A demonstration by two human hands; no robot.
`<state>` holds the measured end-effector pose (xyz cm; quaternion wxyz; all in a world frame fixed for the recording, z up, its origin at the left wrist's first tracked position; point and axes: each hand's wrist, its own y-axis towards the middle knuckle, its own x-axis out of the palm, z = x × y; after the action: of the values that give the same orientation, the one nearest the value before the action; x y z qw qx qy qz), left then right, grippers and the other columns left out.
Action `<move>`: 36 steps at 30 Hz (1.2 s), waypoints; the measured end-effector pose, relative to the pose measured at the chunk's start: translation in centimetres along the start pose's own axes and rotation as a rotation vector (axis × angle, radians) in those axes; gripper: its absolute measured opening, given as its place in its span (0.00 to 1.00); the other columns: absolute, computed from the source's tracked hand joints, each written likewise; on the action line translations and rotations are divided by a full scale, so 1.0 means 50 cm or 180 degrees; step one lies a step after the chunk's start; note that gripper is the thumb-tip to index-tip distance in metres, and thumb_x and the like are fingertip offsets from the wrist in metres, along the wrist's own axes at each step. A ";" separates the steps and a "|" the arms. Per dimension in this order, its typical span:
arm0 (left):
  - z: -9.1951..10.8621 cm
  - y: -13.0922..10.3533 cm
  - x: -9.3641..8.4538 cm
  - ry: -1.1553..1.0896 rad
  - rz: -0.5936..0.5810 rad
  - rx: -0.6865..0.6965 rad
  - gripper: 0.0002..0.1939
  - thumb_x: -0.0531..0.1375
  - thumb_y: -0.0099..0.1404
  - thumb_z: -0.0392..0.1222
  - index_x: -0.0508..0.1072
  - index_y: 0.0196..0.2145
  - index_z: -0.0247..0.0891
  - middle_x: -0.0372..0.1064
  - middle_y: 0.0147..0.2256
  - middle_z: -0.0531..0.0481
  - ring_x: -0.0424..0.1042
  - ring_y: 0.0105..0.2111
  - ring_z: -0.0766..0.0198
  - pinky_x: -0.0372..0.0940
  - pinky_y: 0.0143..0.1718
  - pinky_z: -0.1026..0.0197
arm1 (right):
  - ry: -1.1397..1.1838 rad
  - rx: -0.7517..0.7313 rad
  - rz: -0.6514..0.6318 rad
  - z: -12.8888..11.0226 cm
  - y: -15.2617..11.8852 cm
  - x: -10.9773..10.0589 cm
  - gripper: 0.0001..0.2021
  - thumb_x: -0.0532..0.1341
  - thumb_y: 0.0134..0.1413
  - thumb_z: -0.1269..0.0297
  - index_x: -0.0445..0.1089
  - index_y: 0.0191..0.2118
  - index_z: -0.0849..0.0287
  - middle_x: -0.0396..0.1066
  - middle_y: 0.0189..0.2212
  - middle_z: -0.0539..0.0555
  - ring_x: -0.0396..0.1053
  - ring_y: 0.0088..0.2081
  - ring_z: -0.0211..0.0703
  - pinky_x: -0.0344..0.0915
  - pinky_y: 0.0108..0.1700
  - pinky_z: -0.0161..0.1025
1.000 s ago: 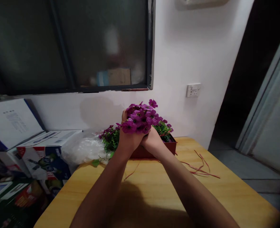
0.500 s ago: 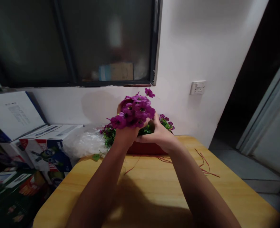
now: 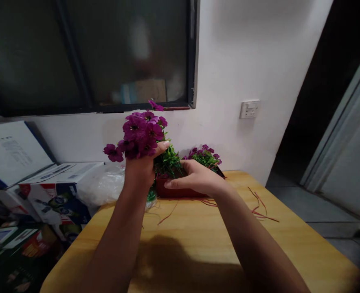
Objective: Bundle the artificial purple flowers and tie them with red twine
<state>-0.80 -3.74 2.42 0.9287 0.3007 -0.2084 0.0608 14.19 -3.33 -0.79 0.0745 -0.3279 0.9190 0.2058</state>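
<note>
A bunch of purple flowers [image 3: 143, 132], artificial-looking with small green leaves, tilts over the table with its blooms to the upper left. My left hand [image 3: 140, 171] is closed round its stems just below the blooms, thumb over the leaves. My right hand [image 3: 198, 177] curls about the lower leafy end, thumb in front; its other fingertips are partly hidden behind the greenery. Behind the hands a dark red rectangular planter [image 3: 180, 190] stands on the wooden table [image 3: 180, 228]. More purple flowers with leaves [image 3: 206, 156] show at its right end.
Clear crumpled plastic [image 3: 102, 185] lies at the table's left edge, beside stacked cartons [image 3: 51, 199]. Thin reddish-brown strands [image 3: 261, 207] lie on the right of the table. Behind are a white wall with a socket [image 3: 249, 109] and a dark-framed window [image 3: 131, 53].
My left hand has moved left with the flower bunch, tipping it so the green leaves show. The right hand has shifted slightly down and left, to the bunch's lower end.
</note>
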 end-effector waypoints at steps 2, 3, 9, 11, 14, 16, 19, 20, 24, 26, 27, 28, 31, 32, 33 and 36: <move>-0.003 0.000 0.003 -0.0007 0.0009 -0.0013 0.11 0.70 0.46 0.36 0.72 0.26 0.38 0.69 0.26 0.56 0.67 0.25 0.67 0.63 0.28 0.63 | -0.0168 0.0157 0.0165 0.005 0.006 0.006 0.08 0.67 0.50 0.62 0.72 0.33 0.60 0.72 0.26 0.50 0.70 0.30 0.41 0.70 0.37 0.40; -0.004 0.001 0.004 -0.0007 0.0003 -0.0031 0.11 0.70 0.45 0.36 0.72 0.26 0.38 0.69 0.27 0.55 0.67 0.26 0.67 0.63 0.28 0.63 | -0.0167 0.0229 0.0240 0.008 0.008 0.007 0.07 0.65 0.51 0.63 0.70 0.32 0.60 0.69 0.24 0.49 0.68 0.27 0.38 0.68 0.32 0.37; 0.000 0.013 -0.005 -0.0116 -0.0177 -0.0284 0.11 0.70 0.44 0.36 0.74 0.26 0.39 0.70 0.27 0.55 0.69 0.27 0.65 0.65 0.29 0.62 | -0.0062 0.0283 0.0371 0.019 0.015 0.019 0.09 0.65 0.50 0.60 0.68 0.37 0.57 0.65 0.31 0.51 0.64 0.29 0.39 0.68 0.24 0.35; 0.003 0.017 -0.011 -0.0194 -0.0326 -0.0428 0.10 0.70 0.45 0.35 0.74 0.26 0.38 0.70 0.27 0.54 0.69 0.26 0.65 0.65 0.28 0.62 | -0.0132 0.0318 0.0435 0.019 0.015 0.025 0.10 0.64 0.52 0.59 0.67 0.38 0.57 0.64 0.30 0.51 0.63 0.28 0.38 0.67 0.24 0.35; 0.003 0.023 -0.018 -0.0333 -0.0503 -0.0547 0.10 0.70 0.46 0.36 0.76 0.28 0.38 0.72 0.28 0.54 0.71 0.27 0.64 0.68 0.28 0.61 | -0.0128 0.0266 0.0575 0.024 0.018 0.034 0.10 0.64 0.54 0.58 0.66 0.38 0.56 0.64 0.30 0.49 0.63 0.26 0.37 0.66 0.24 0.35; -0.001 0.026 -0.022 -0.0391 -0.0489 -0.0521 0.10 0.70 0.46 0.37 0.76 0.29 0.38 0.73 0.28 0.54 0.72 0.26 0.63 0.68 0.27 0.61 | -0.0063 0.0212 0.0610 0.027 0.020 0.038 0.10 0.64 0.54 0.58 0.65 0.38 0.55 0.63 0.29 0.48 0.62 0.25 0.36 0.65 0.23 0.35; -0.007 0.029 -0.026 -0.0469 -0.0437 -0.0493 0.09 0.70 0.46 0.36 0.76 0.28 0.38 0.73 0.26 0.54 0.71 0.24 0.63 0.66 0.24 0.62 | -0.0008 0.0253 0.0589 0.028 0.022 0.041 0.11 0.64 0.54 0.57 0.65 0.38 0.55 0.63 0.28 0.47 0.61 0.24 0.35 0.64 0.23 0.35; -0.007 0.028 -0.027 -0.0481 -0.0424 -0.0494 0.09 0.70 0.45 0.36 0.76 0.27 0.38 0.72 0.26 0.54 0.71 0.24 0.64 0.66 0.24 0.62 | 0.0015 0.0277 0.0557 0.026 0.021 0.040 0.12 0.65 0.53 0.57 0.65 0.39 0.55 0.64 0.29 0.48 0.62 0.24 0.35 0.65 0.24 0.35; 0.002 0.023 -0.024 -0.0425 -0.0255 -0.0484 0.09 0.70 0.45 0.37 0.74 0.26 0.38 0.72 0.26 0.55 0.71 0.23 0.65 0.69 0.29 0.60 | 0.0024 0.0234 0.0208 0.016 0.007 0.018 0.24 0.72 0.45 0.56 0.68 0.47 0.55 0.70 0.36 0.52 0.69 0.34 0.42 0.71 0.34 0.40; 0.007 0.021 -0.021 -0.0345 -0.0178 -0.0380 0.10 0.70 0.45 0.38 0.74 0.27 0.38 0.71 0.27 0.55 0.72 0.26 0.63 0.70 0.32 0.58 | -0.0157 0.0171 0.0234 0.014 -0.003 -0.005 0.33 0.74 0.40 0.56 0.66 0.55 0.54 0.72 0.40 0.53 0.71 0.42 0.47 0.71 0.45 0.45; 0.009 0.020 -0.020 -0.0278 -0.0152 -0.0278 0.10 0.70 0.45 0.37 0.74 0.27 0.39 0.71 0.28 0.55 0.73 0.27 0.62 0.70 0.34 0.58 | -0.0271 0.0160 0.0334 0.013 -0.007 -0.019 0.38 0.75 0.39 0.57 0.63 0.58 0.53 0.72 0.43 0.54 0.70 0.46 0.48 0.70 0.50 0.47; 0.011 0.019 -0.019 -0.0197 -0.0125 -0.0148 0.11 0.70 0.44 0.37 0.73 0.27 0.40 0.71 0.28 0.55 0.73 0.30 0.61 0.70 0.35 0.58 | -0.0368 0.0161 0.0445 0.012 -0.012 -0.034 0.42 0.76 0.38 0.58 0.61 0.61 0.52 0.71 0.46 0.55 0.69 0.50 0.50 0.67 0.54 0.49; 0.012 0.019 -0.023 0.0139 0.0024 0.0307 0.13 0.71 0.43 0.37 0.71 0.25 0.42 0.71 0.30 0.54 0.73 0.36 0.57 0.69 0.38 0.57 | -0.0150 0.0057 0.0702 0.003 -0.028 -0.077 0.45 0.75 0.41 0.59 0.55 0.64 0.52 0.69 0.53 0.59 0.68 0.54 0.51 0.69 0.53 0.49; 0.011 0.020 -0.027 0.0279 0.0082 0.0437 0.13 0.71 0.43 0.38 0.70 0.25 0.42 0.70 0.30 0.54 0.73 0.37 0.56 0.69 0.39 0.56 | -0.0036 0.0006 0.0827 -0.001 -0.032 -0.088 0.44 0.74 0.42 0.59 0.55 0.64 0.53 0.69 0.54 0.60 0.68 0.54 0.51 0.70 0.51 0.48; 0.010 0.020 -0.031 0.0447 0.0120 0.0568 0.13 0.71 0.44 0.39 0.70 0.24 0.42 0.70 0.31 0.54 0.72 0.38 0.56 0.68 0.41 0.55 | 0.0032 -0.0014 0.0952 -0.005 -0.036 -0.096 0.42 0.74 0.43 0.59 0.57 0.63 0.53 0.69 0.54 0.61 0.69 0.53 0.51 0.72 0.49 0.47; 0.003 0.020 -0.040 0.0959 0.0049 0.0872 0.13 0.71 0.45 0.39 0.70 0.24 0.42 0.70 0.32 0.53 0.71 0.44 0.53 0.66 0.47 0.51 | 0.0070 -0.0019 0.1027 -0.010 -0.040 -0.100 0.37 0.74 0.42 0.60 0.63 0.59 0.55 0.71 0.53 0.61 0.71 0.52 0.51 0.73 0.47 0.46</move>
<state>-2.92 -3.02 2.21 0.8993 0.4101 -0.0592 0.1399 19.32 -2.10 0.33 0.0295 -0.1785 0.9599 0.2141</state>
